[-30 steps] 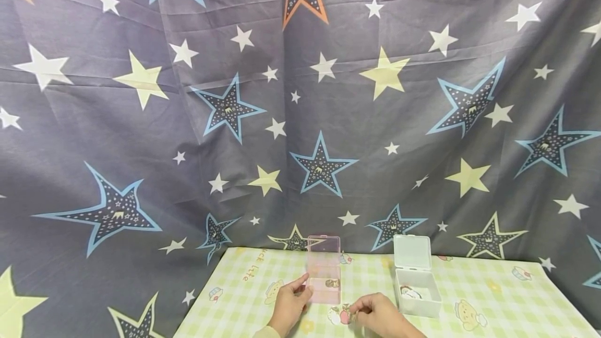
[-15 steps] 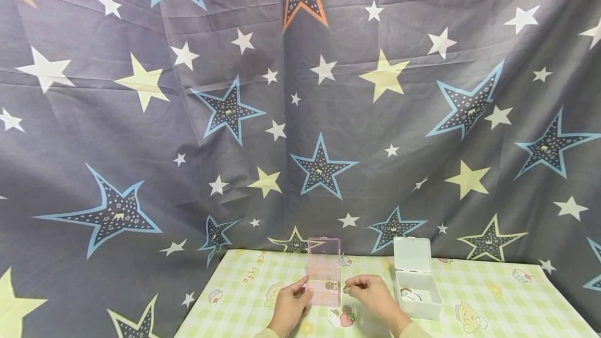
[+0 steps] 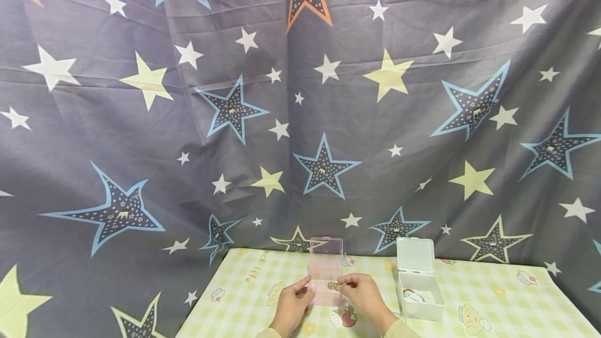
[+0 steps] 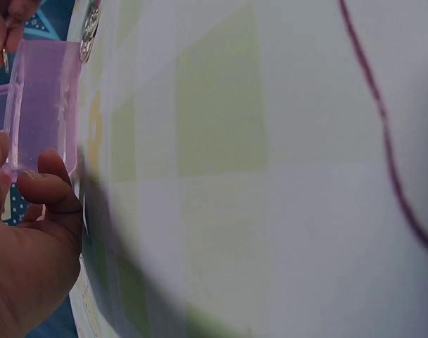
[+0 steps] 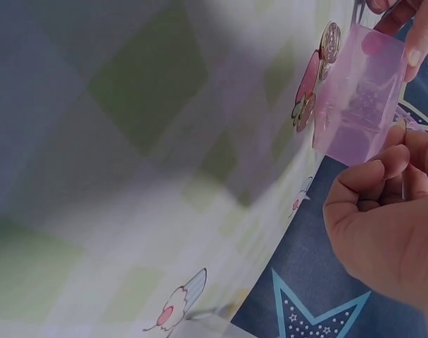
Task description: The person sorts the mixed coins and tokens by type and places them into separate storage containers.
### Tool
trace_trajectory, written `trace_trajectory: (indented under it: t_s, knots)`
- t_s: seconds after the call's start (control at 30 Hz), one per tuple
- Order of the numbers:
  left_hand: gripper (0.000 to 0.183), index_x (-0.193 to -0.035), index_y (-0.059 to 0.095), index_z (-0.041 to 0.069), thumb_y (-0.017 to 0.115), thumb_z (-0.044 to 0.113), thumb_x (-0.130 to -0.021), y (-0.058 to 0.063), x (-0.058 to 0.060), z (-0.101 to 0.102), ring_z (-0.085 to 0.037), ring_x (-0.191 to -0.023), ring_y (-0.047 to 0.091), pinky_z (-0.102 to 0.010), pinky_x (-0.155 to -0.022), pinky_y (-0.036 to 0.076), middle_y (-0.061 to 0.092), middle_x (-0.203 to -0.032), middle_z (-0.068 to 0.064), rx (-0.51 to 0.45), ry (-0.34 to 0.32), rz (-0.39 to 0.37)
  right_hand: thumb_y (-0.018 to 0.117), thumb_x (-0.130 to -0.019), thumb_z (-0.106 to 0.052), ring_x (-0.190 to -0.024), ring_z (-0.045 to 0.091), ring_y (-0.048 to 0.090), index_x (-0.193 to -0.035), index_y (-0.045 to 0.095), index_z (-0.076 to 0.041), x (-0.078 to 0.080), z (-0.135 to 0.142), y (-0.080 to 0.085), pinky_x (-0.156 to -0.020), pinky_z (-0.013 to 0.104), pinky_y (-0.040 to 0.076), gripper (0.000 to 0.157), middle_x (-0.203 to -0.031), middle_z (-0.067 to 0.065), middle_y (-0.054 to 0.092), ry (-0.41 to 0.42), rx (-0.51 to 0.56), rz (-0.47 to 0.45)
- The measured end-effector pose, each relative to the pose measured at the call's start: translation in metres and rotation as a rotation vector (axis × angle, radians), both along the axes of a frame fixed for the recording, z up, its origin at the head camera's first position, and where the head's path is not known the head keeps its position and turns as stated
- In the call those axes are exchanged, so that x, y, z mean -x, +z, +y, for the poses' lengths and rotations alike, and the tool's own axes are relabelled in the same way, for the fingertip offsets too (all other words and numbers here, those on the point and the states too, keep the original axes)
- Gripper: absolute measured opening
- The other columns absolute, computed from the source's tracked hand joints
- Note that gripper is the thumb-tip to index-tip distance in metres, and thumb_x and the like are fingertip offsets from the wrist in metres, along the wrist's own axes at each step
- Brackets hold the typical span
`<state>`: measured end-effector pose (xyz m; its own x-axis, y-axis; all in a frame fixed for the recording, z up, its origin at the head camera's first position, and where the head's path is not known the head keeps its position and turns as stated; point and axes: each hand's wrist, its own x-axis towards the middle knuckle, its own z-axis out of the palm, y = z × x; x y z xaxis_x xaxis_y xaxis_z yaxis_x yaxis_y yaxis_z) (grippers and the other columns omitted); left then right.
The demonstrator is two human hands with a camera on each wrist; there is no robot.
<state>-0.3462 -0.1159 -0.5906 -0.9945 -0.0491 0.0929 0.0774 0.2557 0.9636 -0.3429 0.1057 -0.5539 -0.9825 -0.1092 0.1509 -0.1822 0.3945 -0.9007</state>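
A pink see-through plastic box point(image 3: 327, 300) stands on the table with its lid point(image 3: 326, 252) raised at the back. My left hand point(image 3: 290, 306) holds its left side between thumb and fingers, as the left wrist view also shows. My right hand point(image 3: 365, 296) is at the box's right rim, pinching a small round metal coin point(image 4: 6, 60) between thumb and forefinger. Just past those fingertips, coins point(image 3: 334, 286) show in the box's area in the head view. On the cloth in front of the box lie a few more ornate coins point(image 5: 330, 42), near a printed strawberry.
A white plastic box point(image 3: 422, 311) with its lid point(image 3: 416, 255) up stands to the right, something red and white inside. A green-and-white checked cloth point(image 3: 512, 312) with cartoon prints covers the table. Behind it hangs a dark star-patterned curtain point(image 3: 263, 160).
My right hand has lifted a coin from the cloth in front of the pink box and carried it up and left to the box's rim. My left hand stays at the box.
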Motion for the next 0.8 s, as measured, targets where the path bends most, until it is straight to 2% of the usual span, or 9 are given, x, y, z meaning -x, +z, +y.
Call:
trace_trajectory:
  t_s: [0.4, 0.8]
  knots:
    - [0.049, -0.142, 0.068, 0.003, 0.078, 0.014, -0.096, 0.0001, -0.0011, 0.0011, -0.007, -0.054, 0.056, -0.021, -0.05, 0.053, 0.071, -0.103, -0.01, -0.009, -0.01, -0.007, 0.071, -0.089, -0.005, -0.078, 0.013, 0.059, -0.105, 0.079, 0.001, 0.0013, -0.0017, 0.0001, -0.065, 0.021, 0.049, 0.019, -0.084, -0.001, 0.07, -0.016, -0.018, 0.004]
    - [0.049, -0.143, 0.068, 0.005, 0.078, 0.017, -0.096, 0.0007, -0.0001, 0.0008, -0.007, -0.055, 0.057, -0.022, -0.051, 0.053, 0.071, -0.106, -0.01, 0.015, -0.004, -0.023, 0.07, -0.091, -0.005, -0.08, 0.013, 0.06, -0.107, 0.079, 0.001, 0.0005, 0.0006, 0.0, -0.067, 0.022, 0.05, 0.019, -0.087, 0.001, 0.071, -0.002, -0.011, -0.003]
